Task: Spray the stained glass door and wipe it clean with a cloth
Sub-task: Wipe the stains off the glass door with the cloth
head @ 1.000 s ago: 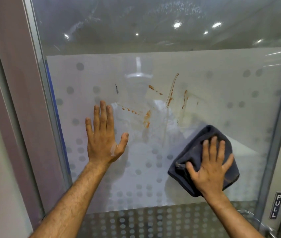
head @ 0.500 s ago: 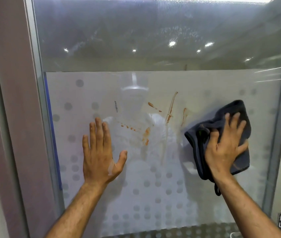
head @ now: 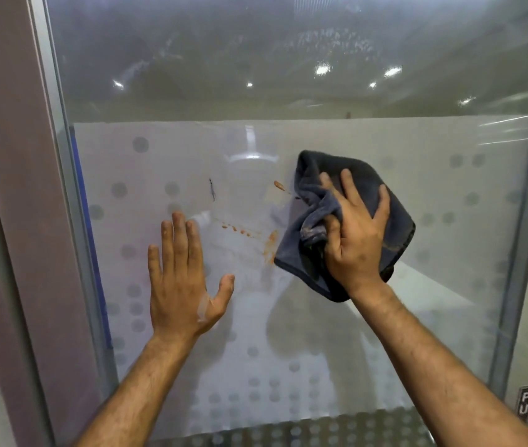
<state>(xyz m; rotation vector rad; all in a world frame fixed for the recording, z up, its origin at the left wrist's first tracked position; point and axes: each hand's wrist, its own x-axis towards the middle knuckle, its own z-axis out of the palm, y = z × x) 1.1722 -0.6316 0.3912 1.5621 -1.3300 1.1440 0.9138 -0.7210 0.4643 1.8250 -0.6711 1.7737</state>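
A person's right hand (head: 354, 233) presses a bunched dark grey microfibre cloth (head: 346, 221) against a frosted glass door (head: 385, 317) patterned with grey dots, thumb and fingers curled into its folds. The left hand (head: 180, 279) lies flat on the glass, fingers straight, thumb spread. Reddish-brown smears (head: 269, 245) and a thin dark mark (head: 212, 189) sit between the 2 hands. Ceiling lights reflect in the clear upper pane (head: 288, 59). A brushed metal frame (head: 520, 221) carries a partly visible black "PU" sign (head: 525, 406).
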